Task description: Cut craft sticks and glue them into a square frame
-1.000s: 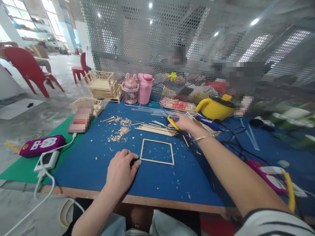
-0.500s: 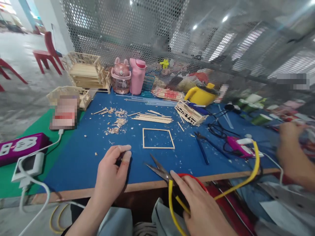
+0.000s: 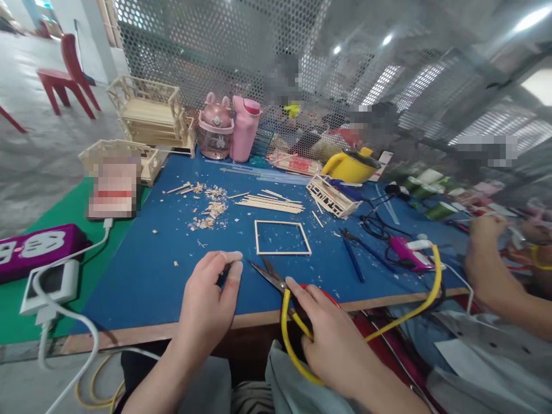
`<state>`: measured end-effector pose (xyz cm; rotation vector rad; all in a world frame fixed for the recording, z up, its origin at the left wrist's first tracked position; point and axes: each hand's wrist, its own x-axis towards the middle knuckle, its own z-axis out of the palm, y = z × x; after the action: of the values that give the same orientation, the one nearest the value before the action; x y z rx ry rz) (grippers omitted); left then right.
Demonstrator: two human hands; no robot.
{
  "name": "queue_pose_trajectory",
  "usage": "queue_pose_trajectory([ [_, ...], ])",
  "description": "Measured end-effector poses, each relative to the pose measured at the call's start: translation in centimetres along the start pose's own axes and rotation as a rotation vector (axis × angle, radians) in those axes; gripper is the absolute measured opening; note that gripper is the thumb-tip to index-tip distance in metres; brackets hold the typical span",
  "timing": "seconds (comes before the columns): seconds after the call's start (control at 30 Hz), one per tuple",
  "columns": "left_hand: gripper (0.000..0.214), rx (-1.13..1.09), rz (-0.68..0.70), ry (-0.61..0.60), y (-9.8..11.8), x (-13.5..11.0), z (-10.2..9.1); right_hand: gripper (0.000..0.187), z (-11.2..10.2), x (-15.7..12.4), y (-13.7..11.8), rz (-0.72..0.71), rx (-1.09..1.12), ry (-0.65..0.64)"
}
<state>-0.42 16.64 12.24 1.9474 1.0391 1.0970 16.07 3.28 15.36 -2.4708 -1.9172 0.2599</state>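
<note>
My right hand (image 3: pixel 334 330) grips a pair of scissors (image 3: pixel 273 278) near the table's front edge. The steel blades are parted and point left, and the red and yellow around the handles is partly covered by my fingers. Just left of the blade tips, my left hand (image 3: pixel 211 296) is closed in a pinch, with pale coverings on the thumb and index fingertips. Whatever lies between those fingertips is hidden or too small to name. Beyond both hands, a rectangular frame of thin wooden sticks (image 3: pixel 283 253) lies flat on the blue tabletop (image 3: pixel 146 276).
Loose wooden sticks (image 3: pixel 269 203) and wood scraps (image 3: pixel 211 214) lie behind the frame. Pliers (image 3: pixel 353 259) and a purple power strip (image 3: pixel 409 254) are to the right, near another person's arm (image 3: pixel 491 270). Wooden models (image 3: pixel 149 118), pink bottles (image 3: pixel 245 129) and a yellow pot (image 3: pixel 353 167) stand farther back.
The scissors have come closer to my left hand's fingertips, and their blades are less widely parted. My left hand keeps its pinch. The whole view has shifted slightly.
</note>
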Motion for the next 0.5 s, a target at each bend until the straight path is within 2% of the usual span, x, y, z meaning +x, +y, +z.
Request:
queue_pose_trajectory([
  [0.2,0.022,0.011,-0.01,0.067,0.2,0.0,-0.1,0.079,0.2,0.1,-1.1,0.005,-0.14,-0.058],
  [0.37,0.022,-0.021,-0.036,0.045,0.0,-0.1,-0.2,0.077,0.3,0.0,-2.3,0.061,-0.273,-0.161],
  [0.5,0.021,-0.029,-0.004,0.028,0.0,0.0,-0.2,0.08,0.3,0.0,-2.4,0.067,-0.247,-0.145],
])
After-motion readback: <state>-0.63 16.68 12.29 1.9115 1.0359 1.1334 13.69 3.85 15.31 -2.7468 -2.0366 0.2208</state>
